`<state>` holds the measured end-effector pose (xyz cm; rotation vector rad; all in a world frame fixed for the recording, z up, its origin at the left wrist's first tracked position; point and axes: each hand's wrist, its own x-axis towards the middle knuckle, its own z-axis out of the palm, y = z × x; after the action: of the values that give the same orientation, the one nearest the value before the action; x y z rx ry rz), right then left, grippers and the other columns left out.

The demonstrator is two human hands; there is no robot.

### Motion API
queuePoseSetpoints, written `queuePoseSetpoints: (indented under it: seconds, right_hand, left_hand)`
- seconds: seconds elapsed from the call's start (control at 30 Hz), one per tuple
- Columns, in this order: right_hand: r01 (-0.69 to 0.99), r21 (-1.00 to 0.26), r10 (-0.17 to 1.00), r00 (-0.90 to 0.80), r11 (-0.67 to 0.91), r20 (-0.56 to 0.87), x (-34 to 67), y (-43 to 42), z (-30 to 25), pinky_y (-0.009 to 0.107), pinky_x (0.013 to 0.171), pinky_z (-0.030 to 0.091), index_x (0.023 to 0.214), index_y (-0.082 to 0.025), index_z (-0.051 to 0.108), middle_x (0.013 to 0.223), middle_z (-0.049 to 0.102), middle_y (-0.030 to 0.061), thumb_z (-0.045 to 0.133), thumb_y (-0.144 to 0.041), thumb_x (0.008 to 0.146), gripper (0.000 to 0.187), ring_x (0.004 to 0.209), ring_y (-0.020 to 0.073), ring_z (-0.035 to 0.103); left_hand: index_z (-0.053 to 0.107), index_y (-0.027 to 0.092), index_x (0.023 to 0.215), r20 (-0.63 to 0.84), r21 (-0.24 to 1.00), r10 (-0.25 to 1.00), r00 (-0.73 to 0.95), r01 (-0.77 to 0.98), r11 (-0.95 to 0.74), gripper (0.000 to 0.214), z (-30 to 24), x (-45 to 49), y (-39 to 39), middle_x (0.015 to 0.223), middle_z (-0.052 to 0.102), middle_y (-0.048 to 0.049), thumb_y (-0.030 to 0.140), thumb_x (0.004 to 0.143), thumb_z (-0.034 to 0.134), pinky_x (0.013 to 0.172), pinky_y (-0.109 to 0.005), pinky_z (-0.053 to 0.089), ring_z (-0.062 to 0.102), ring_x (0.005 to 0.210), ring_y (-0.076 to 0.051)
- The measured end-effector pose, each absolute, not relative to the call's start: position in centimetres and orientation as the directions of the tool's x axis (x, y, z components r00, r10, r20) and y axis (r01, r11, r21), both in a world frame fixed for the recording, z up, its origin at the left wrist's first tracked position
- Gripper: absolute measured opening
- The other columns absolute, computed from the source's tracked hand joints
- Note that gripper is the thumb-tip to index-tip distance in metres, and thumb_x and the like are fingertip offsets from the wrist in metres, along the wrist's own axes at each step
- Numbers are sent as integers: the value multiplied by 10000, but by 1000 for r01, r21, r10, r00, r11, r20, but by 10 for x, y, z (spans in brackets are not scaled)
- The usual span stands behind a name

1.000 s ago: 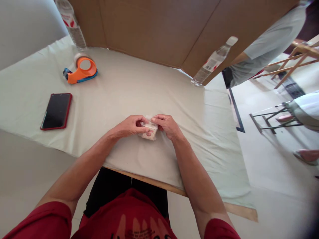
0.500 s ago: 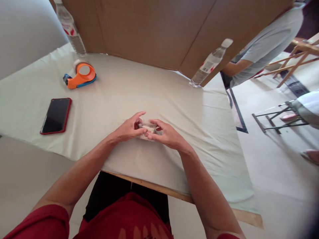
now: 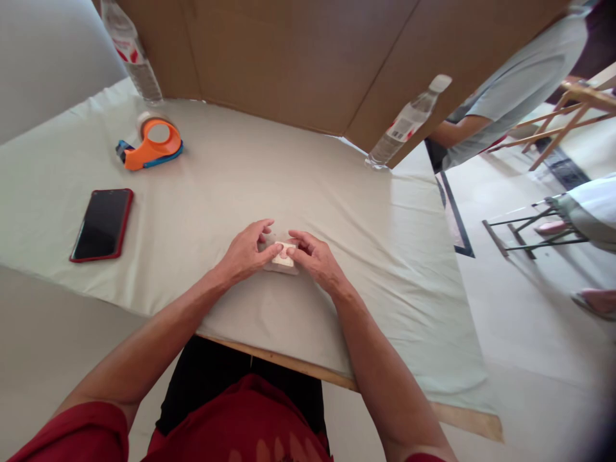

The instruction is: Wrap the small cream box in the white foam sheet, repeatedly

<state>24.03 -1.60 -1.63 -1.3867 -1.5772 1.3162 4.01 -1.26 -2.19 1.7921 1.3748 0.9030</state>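
Both arms reach forward over the cloth-covered desk (image 3: 231,160), the left forearm (image 3: 166,330) angling in from the lower left and the right forearm (image 3: 373,343) from the lower right, so that they converge ahead of the torso. The left grip (image 3: 244,252) is partly open: its fingers curve forward, clear of the thumb, and the thumb extends inward onto the top face of a small pale packet (image 3: 285,265) with a reddish print. The right grip (image 3: 317,258) mirrors it — partly open, fingers bent towards the packet's far side, thumb laid on the same face close to the left thumb. Neither is wrapped around the packet; contact is seen at the thumbs, and any fingertip contact behind cannot be told. The packet lies on the desk between the two grips, near the front edge. Well apart to the left lie a red-edged phone (image 3: 102,224) and, beyond it, an orange tape dispenser (image 3: 140,156).
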Motion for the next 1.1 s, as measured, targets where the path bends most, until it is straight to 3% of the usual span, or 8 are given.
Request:
queuePoseSetpoints:
  seconds: [0.13, 0.2, 0.37, 0.57, 0.83, 1.1]
  right_hand:
    - [283, -957, 967, -218, -64, -129, 238, -19, -23, 377, 889, 540, 1330, -176, 598, 1188, 715, 108, 638, -444, 836, 564, 968, 221, 681]
    - [264, -963, 967, -231, -44, -108, 240, -19, -24, 373, 902, 538, 1336, -190, 593, 1175, 722, 97, 624, -470, 855, 557, 987, 219, 680]
    - [346, -938, 984, -152, -32, -90, 243, -7, -18, 327, 730, 509, 1161, -183, 694, 897, 720, 46, 566, -508, 889, 443, 769, 186, 627]
    - [470, -882, 953, -279, 26, -121, 234, 18, -8, 283, 649, 385, 758, -161, 689, 678, 578, -9, 596, -420, 813, 280, 672, 139, 495]
    - [325, -944, 967, -219, -56, -132, 232, 17, -14, 258, 591, 325, 688, -185, 612, 626, 494, -45, 604, -380, 760, 209, 610, 106, 402]
    - [189, -953, 928, -246, -238, -281, 237, 22, -10, 252, 572, 351, 633, -181, 633, 590, 545, -40, 682, -399, 648, 224, 577, 102, 434]
  left_hand:
    - [697, 165, 1049, 401, 739, 889, 221, 495, -457, 281, -19, 40, -20, 1046, 644, -98, 361, 854, 644, 773, -307, 523, 620, 902, -189]
    - [710, 177, 984, 457, 689, 843, 283, 487, -537, 198, -18, 42, -23, 1004, 634, -86, 322, 871, 638, 799, -306, 526, 626, 899, -183]
    - [706, 178, 980, 464, 634, 793, 395, 476, -609, 176, -21, 42, -24, 1023, 641, -95, 296, 855, 668, 813, -313, 536, 640, 911, -193]
    - [689, 184, 978, 533, 586, 742, 406, 456, -670, 148, -27, 40, -20, 1030, 641, -88, 261, 852, 689, 790, -300, 544, 645, 908, -185]
    - [679, 194, 1006, 528, 561, 736, 424, 477, -677, 173, -29, 39, -20, 1037, 641, -84, 287, 861, 698, 757, -286, 545, 644, 896, -178]
    - [691, 183, 1000, 551, 524, 721, 419, 499, -690, 184, -33, 41, -20, 1032, 643, -85, 312, 870, 702, 711, -266, 532, 644, 824, -155]
